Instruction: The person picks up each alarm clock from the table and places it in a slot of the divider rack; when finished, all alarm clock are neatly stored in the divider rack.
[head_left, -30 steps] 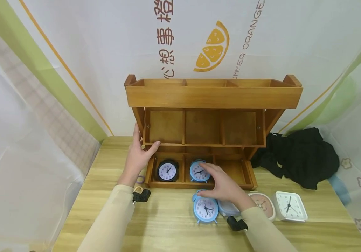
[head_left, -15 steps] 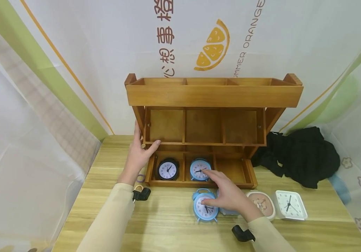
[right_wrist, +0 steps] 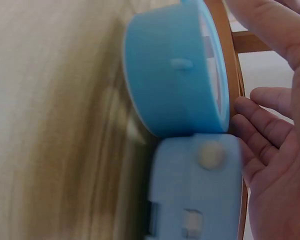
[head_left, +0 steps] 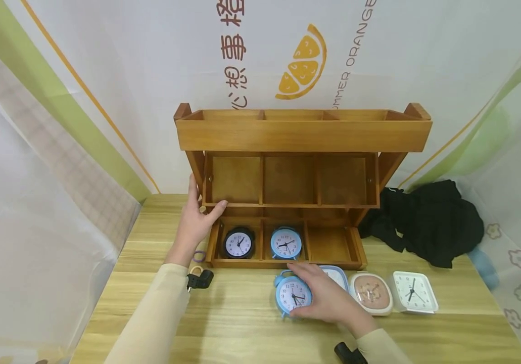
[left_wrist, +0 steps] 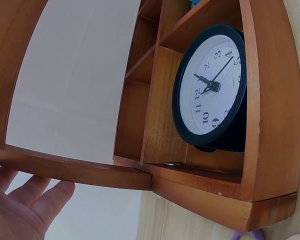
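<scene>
My left hand [head_left: 195,222] spans the left side of a wooden tiered rack [head_left: 303,136], thumb at the middle tier's front edge; in the left wrist view its straight fingertips [left_wrist: 62,192] touch the side piece. My right hand [head_left: 328,298] reaches over a light-blue round alarm clock [head_left: 292,293] standing in front of the rack, thumb and fingers spread across its right part. The right wrist view shows no finger curled round this blue clock [right_wrist: 165,75]. In the rack's bottom tier sit a black round clock [head_left: 239,243], left, and another blue clock [head_left: 286,243], middle.
Right of the front clock lie a blue-rimmed clock [head_left: 336,275], partly behind my hand, a pink-faced clock [head_left: 371,294] and a white square clock [head_left: 415,292]. Black cloth [head_left: 428,222] is bunched right of the rack. A purple ring [head_left: 199,256] lies near my left wrist.
My right hand has drawn back from the blue clock in the bottom tier and come down toward the one in front. My left hand stays at the rack.
</scene>
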The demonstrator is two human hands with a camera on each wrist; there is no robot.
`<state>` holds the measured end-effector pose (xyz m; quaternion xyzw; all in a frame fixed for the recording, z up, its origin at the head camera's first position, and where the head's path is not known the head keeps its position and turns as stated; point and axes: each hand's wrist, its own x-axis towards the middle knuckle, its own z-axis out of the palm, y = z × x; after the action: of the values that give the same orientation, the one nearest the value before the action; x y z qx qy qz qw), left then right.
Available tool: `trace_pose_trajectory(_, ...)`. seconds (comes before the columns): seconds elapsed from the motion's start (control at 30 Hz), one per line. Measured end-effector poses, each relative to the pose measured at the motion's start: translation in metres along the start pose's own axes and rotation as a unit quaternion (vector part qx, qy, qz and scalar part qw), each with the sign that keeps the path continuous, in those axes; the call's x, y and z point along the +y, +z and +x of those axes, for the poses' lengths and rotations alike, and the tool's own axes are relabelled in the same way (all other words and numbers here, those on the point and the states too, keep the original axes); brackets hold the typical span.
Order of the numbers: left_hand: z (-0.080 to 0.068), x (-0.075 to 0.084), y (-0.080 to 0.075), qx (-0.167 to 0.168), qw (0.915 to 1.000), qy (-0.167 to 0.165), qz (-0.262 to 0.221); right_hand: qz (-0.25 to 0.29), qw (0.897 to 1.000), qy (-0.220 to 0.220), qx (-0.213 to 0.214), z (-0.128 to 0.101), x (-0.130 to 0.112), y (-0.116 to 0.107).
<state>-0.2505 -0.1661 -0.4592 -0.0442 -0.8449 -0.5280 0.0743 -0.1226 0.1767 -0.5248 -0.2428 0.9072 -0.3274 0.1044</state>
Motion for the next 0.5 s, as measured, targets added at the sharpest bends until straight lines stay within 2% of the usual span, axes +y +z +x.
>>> trace_pose_trajectory(0.13,0.0002,0.0003,0.0002,-0.001,1.0,-0.006,0.0,-0.02,1.0,0.004,-0.019,-0.0033,-0.0017,0.003)
trace_pose_trajectory(0.5,0.0001,0.0004,-0.0004,0.0,1.0,-0.006,0.004,-0.07,0.997,-0.01,-0.014,-0.0037,-0.0045,0.0094)
